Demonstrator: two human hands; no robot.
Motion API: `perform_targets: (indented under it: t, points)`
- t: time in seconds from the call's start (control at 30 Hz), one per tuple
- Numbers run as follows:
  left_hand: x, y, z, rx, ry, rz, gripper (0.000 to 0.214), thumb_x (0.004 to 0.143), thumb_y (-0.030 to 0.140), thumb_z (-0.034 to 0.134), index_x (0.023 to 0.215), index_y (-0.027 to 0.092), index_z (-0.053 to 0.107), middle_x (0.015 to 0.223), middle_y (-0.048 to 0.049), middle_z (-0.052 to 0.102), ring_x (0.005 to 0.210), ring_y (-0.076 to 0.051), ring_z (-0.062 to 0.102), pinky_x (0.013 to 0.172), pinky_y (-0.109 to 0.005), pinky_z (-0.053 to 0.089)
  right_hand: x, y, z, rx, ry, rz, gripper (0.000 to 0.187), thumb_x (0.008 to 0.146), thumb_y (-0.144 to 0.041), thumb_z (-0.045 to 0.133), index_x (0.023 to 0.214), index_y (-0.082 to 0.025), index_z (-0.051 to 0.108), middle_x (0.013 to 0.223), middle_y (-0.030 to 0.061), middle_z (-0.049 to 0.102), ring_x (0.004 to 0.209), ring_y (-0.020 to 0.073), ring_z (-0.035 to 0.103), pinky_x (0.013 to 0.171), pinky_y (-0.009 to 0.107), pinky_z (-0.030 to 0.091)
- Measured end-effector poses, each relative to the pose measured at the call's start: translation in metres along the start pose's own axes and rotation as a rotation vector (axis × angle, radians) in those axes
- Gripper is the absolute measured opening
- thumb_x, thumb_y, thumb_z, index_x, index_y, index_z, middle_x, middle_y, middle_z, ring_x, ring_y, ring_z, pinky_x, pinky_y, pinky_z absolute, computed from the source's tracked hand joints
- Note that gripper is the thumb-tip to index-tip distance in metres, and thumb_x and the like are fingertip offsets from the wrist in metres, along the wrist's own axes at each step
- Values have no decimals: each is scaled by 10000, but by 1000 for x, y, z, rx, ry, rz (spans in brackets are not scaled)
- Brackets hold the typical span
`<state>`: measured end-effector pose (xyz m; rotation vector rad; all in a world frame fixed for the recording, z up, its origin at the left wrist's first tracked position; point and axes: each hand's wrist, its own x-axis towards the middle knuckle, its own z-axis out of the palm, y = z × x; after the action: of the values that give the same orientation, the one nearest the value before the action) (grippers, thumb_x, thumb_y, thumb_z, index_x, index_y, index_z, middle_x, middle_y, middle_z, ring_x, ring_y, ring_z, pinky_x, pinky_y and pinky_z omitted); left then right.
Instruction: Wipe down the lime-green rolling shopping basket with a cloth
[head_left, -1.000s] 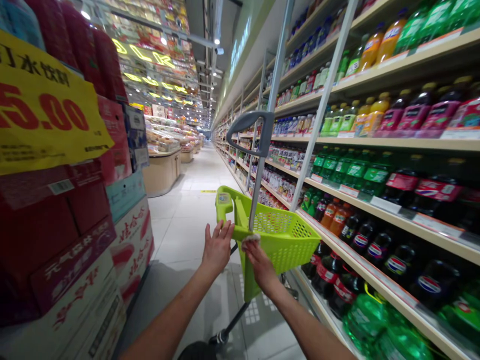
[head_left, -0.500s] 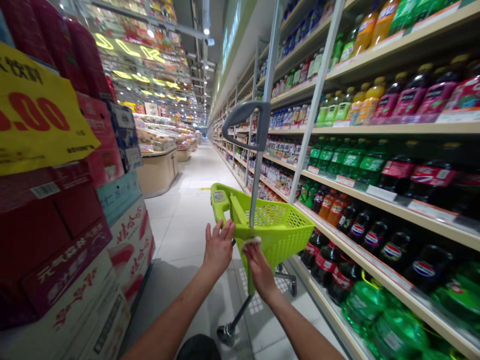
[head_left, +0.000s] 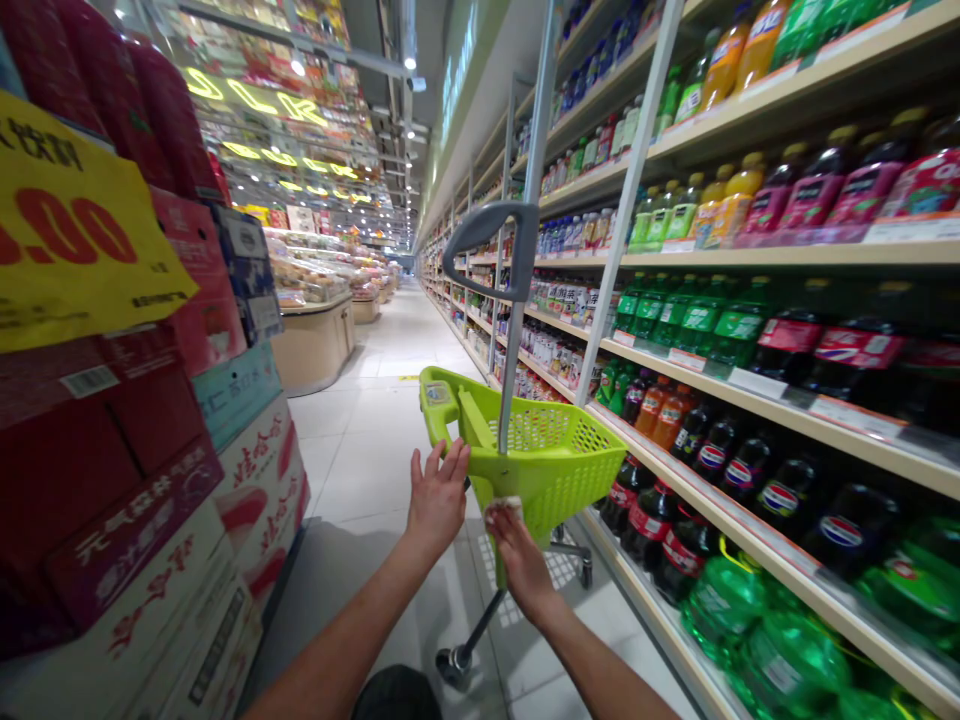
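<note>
A lime-green plastic shopping cart on a wheeled frame stands in front of me, with a grey loop handle on a metal pole above it. My left hand rests against the basket's near left side, fingers spread and holding nothing. With the fingers of my right hand I press a whitish cloth flat on the cart's green front panel, below the foot of the pole. Part of the cloth is hidden under those fingers.
Shelves of bottled drinks run along the right, close to the cart. Stacked drink cartons with a yellow price sign stand at the left. A tiled aisle leads away past a curved display counter.
My right hand and the cloth have slid a little down the front panel. The left hand stays in place on the basket.
</note>
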<state>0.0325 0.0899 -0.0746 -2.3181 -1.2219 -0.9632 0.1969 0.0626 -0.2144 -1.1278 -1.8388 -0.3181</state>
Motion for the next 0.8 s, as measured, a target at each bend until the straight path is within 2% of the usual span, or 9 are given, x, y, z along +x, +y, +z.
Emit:
perform_targets:
  t: [0.07,0.13,0.23,0.3,0.37,0.47,0.63,0.8]
  points:
    - [-2,1,-4,-17,-5,9,537,704,67,423,1227,187,441,1291,-59,481,1181,-283,387,1008,-548,191,-11,0,-5,7,0,4,426,873,-134,373,1267,-290,416,1260,-8,504,1222,122,381,994,290,378]
    - [-2,-1,-7,-50,7,11,501,716,81,428,1205,187,461,1271,-58,501,1165,-283,405,1009,-546,193,0,-5,-19,-1,43,22,453,859,-124,379,1289,-265,393,1332,24,422,1264,165,316,1027,352,334]
    - [5,-13,-8,-145,25,7,411,772,189,448,1182,179,471,1211,-77,549,1123,-264,452,994,-512,254,47,-25,-44,37,148,-9,518,840,-86,359,1332,-245,321,1395,49,318,1306,205,217,1054,448,257]
    - [14,-26,-6,-214,-5,-10,428,767,297,502,1173,166,471,1203,-101,549,1132,-265,454,964,-491,312,81,-40,-52,84,124,-41,549,826,-50,332,1338,-245,306,1397,51,311,1303,188,229,1050,432,273]
    - [24,-39,-2,-269,-74,11,464,716,359,578,1129,163,503,1209,-111,541,1164,-273,432,945,-474,345,105,-52,-51,110,79,-45,566,805,-24,316,1329,-239,328,1362,54,365,1283,164,275,1050,399,287]
    - [33,-53,1,-320,-130,78,435,647,371,659,1028,183,567,1166,-92,574,1154,-265,446,941,-441,365,123,-61,-43,132,56,27,557,757,-10,333,1275,-197,416,1279,75,453,1237,162,345,1052,379,286]
    - [26,-60,-3,-352,-49,47,411,625,385,683,984,209,586,1115,-77,604,1098,-254,492,921,-431,375,136,-61,-42,304,5,82,556,666,15,348,1161,-176,516,1184,68,536,1163,150,429,1029,346,320]
    - [10,-58,-14,-273,-15,7,391,687,401,617,1031,223,563,1152,-70,585,1107,-249,479,924,-437,349,140,-71,-46,395,2,41,516,685,-17,342,1124,-205,538,1172,42,549,1138,135,459,1006,330,348]
